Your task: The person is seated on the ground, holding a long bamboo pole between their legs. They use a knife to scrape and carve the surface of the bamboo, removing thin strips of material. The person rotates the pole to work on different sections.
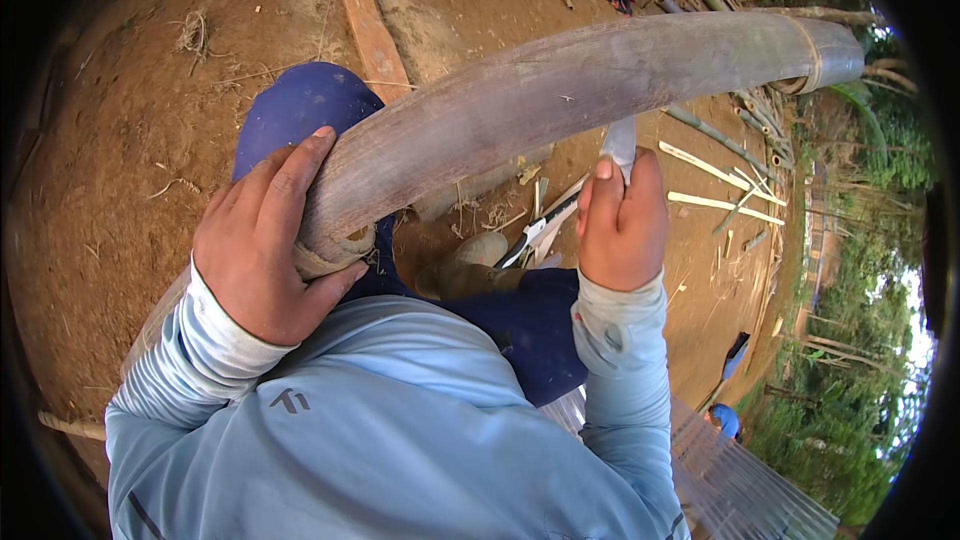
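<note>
A thick bamboo pole (560,80), greyish brown with a ring-like node near its far right end, slants across my lap. My left hand (262,225) grips its near end, fingers over the top and thumb at the cut rim. Below the pole's middle, my right hand (622,220) is closed round a knife (620,143). The handle is hidden in my fist. The blade points up toward the pole's underside, and its tip passes behind or meets the bamboo; I cannot tell which.
A handsaw (532,238) lies by my boot (465,265). Pale split strips (725,202) and bamboo poles lie on the dirt at right. A wooden plank (368,20) is ahead. Corrugated sheeting (745,475) and a person in blue (725,422) are at lower right.
</note>
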Motion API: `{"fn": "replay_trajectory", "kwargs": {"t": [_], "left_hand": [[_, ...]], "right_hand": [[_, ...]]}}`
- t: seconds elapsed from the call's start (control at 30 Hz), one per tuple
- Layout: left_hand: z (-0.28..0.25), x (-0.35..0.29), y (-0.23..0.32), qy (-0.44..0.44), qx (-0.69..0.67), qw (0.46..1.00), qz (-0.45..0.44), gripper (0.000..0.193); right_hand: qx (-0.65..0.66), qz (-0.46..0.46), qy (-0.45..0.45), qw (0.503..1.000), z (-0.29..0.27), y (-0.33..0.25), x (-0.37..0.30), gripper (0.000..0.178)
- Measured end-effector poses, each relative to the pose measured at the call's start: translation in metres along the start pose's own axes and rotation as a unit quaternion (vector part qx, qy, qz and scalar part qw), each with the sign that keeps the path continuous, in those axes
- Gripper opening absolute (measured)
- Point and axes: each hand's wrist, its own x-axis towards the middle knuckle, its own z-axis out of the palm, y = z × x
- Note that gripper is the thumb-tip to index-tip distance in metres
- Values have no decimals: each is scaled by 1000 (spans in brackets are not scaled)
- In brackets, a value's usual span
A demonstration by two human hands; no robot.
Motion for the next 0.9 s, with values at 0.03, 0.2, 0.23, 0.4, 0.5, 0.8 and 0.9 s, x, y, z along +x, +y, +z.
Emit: {"fn": "replay_trajectory", "kwargs": {"t": [0.03,0.2,0.23,0.4,0.5,0.8,0.9], "left_hand": [[0,0,0,-1,0,1000,-1,107],[-1,-1,1,11,-8,1000,9,106],[0,0,1,14,-5,1000,10,106],[0,-1,1,-2,1,1000,-6,108],[-1,-2,0,-4,-2,1000,-4,109],[0,-1,0,3,6,1000,4,108],[1,0,-3,3,5,1000,10,107]], "right_hand": [[17,9,-25,1000,-3,3,0,17],[111,54,53,991,-27,1,38,24],[68,13,32,997,-21,5,32,21],[-24,-13,-48,998,-3,-12,6,14],[4,24,-8,1000,-17,-3,24,16],[26,47,34,998,-14,-12,31,20],[-51,-103,-56,992,17,0,-4,19]]}}
